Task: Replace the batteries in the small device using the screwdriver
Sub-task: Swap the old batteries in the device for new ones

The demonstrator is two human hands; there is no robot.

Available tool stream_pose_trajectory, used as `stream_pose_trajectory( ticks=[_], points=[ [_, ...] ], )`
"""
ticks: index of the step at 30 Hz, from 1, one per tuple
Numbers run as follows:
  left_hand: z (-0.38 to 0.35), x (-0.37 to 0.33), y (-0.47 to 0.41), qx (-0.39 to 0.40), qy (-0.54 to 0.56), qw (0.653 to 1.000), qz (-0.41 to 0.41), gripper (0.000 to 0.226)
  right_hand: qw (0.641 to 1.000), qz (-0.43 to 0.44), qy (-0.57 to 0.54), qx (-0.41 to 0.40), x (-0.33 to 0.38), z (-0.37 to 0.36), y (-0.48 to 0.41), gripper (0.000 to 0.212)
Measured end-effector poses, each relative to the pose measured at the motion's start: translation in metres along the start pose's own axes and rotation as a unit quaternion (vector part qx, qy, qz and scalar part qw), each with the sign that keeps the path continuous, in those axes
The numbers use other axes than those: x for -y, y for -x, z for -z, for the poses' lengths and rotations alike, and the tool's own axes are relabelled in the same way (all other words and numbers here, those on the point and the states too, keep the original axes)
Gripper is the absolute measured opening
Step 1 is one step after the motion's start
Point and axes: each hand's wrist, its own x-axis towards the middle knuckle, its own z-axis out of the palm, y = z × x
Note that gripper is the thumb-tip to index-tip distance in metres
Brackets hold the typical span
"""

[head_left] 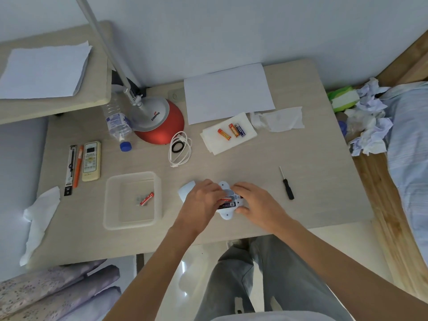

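One screwdriver (286, 183), one tray (108, 200), three batteries (234, 130) on tissue (217, 144).

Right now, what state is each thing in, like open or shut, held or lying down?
small device, open, lying on the table.
white cover, off, lying beside the small device.
screwdriver, lying untouched on the table.
spare batteries, three lying on a tissue.
red battery, lying in the clear tray.
water bottle, lying on its side.
left hand, fingers on the open small device.
right hand, gripping the small device.
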Motion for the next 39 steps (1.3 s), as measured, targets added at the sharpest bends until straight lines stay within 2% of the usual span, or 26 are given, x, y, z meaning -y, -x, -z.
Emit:
stream_pose_trajectory(
  ticks=[4,9,12,15,18,21,24,27,31,34,36,37,39],
  points=[
    [-0.009,0.015,-0.002,0.052,-0.059,0.997,-0.018,0.019,1.000,-0.001,0.004,0.002,-0.001,-0.001,-0.001,0.064],
    [-0.008,0.015,0.002,0.062,-0.073,0.995,-0.029,0.027,1.000,-0.001,0.009,0.010,-0.002,-0.002,-0.002,0.062],
    [0.010,0.007,0.010,0.015,-0.012,1.000,-0.014,0.031,1.000,-0.005,0.021,0.009,-0.002,-0.002,-0.002,0.063],
    [0.041,0.007,0.028,-0.072,0.017,0.997,0.027,0.030,1.000,-0.007,0.022,0.007,-0.002,-0.004,0.000,0.063],
    [0.072,0.032,0.059,-0.124,0.008,0.989,0.081,0.023,1.000,-0.003,0.023,0.006,-0.003,-0.004,0.001,0.062],
    [0.094,0.066,0.092,-0.132,-0.030,0.979,0.155,0.020,0.999,0.001,0.031,0.006,-0.003,-0.004,0.000,0.062],
    [0.094,0.098,0.116,-0.110,-0.061,0.967,0.224,0.022,0.999,0.004,0.036,0.005,-0.001,-0.005,0.000,0.062],
    [0.080,0.120,0.129,-0.050,-0.056,0.962,0.262,0.027,0.999,0.000,0.037,0.006,0.000,-0.004,0.000,0.062],
    [0.064,0.135,0.128,0.028,-0.056,0.965,0.256,0.032,0.999,0.001,0.041,0.008,0.001,-0.003,-0.002,0.062],
    [0.068,0.137,0.121,0.063,-0.055,0.959,0.272,0.025,0.999,0.000,0.041,0.009,0.000,-0.003,-0.002,0.063],
    [0.078,0.126,0.115,0.055,-0.057,0.954,0.288,0.017,0.999,0.001,0.041,0.006,0.000,-0.004,-0.002,0.063],
    [0.082,0.117,0.109,0.033,-0.071,0.957,0.278,0.012,0.999,0.002,0.040,0.004,0.000,-0.004,-0.002,0.063],
    [0.086,0.091,0.093,-0.025,-0.096,0.970,0.223,0.015,0.999,0.001,0.037,0.002,-0.001,-0.005,-0.002,0.063]
  ],
)
